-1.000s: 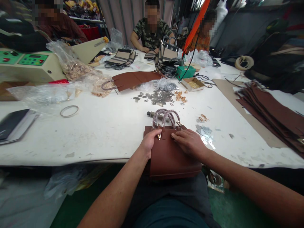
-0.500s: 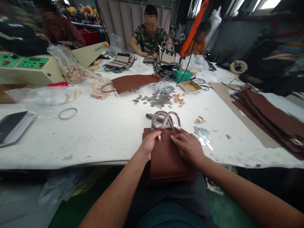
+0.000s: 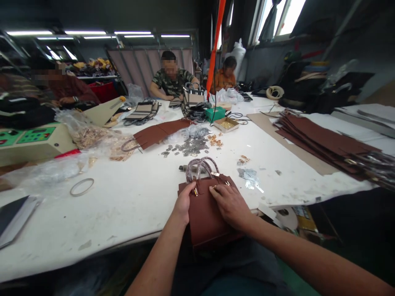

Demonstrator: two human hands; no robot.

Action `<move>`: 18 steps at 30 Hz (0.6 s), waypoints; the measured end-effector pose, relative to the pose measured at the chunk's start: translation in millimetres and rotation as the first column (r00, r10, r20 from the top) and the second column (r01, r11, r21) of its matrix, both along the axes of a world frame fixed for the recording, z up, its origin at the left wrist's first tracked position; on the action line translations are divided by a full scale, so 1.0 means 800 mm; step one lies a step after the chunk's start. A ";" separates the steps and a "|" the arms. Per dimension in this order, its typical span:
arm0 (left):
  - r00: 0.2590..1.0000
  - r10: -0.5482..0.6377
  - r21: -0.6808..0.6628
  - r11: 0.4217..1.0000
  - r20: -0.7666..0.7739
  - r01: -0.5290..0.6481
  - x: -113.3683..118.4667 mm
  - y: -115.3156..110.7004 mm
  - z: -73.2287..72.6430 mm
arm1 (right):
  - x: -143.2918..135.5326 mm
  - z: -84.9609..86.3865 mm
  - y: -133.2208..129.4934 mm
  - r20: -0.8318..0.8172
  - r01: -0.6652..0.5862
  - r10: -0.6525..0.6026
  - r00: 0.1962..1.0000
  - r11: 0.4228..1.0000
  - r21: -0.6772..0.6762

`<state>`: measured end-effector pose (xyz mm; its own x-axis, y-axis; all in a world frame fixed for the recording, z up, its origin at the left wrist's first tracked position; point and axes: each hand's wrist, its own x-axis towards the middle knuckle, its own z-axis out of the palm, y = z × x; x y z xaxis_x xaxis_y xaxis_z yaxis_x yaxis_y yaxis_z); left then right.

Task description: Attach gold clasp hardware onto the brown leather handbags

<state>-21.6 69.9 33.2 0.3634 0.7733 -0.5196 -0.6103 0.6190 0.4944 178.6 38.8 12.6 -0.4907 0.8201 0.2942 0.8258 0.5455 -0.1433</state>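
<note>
Left hand [image 3: 182, 203] and right hand [image 3: 231, 204] are both on the brown bag [image 3: 202, 216], which sits tipped back at the front edge of the counter [image 3: 129, 209], its lower part over the person's lap.

From the left: a dark-covered booklet [image 3: 14, 218], cut off by the picture's edge, then a thin ring [image 3: 93, 182] and a broad bare stretch reaching right up to the bag. Left arm comes in low and straight; the hand grips the bag's upper left side, thumb in front beside a gold fitting [image 3: 195, 191], the other fingers tucked out of sight. Film-wrapped handles [image 3: 189, 167] arch above, partly covering a dark tool [image 3: 182, 168] behind.

Now the right hand: back upward, fingers bent at the upper front, covering much of what's beneath; whether they're pinching anything, can't tell. Bag's base fades into shadow. Room is tighter here, silvery plates [image 3: 248, 176] lying near, bare counter beyond, then stacked brown panels [image 3: 321, 137] farther right.
</note>
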 end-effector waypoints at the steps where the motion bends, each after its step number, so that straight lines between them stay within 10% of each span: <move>1: 0.999 -0.030 0.014 0.999 0.029 0.030 -0.002 -0.003 0.002 | 0.002 -0.002 -0.009 -0.064 0.005 -0.004 0.998 1.000 0.016; 10: 0.988 0.089 0.257 0.959 0.129 -0.121 0.030 -0.073 0.057 | -0.030 0.021 -0.102 -0.429 0.139 -0.107 0.897 0.989 0.045; 18: 0.979 0.056 0.558 0.814 0.197 -0.159 0.072 -0.147 0.161 | -0.024 0.154 -0.126 -0.675 0.184 -0.001 0.738 0.962 0.200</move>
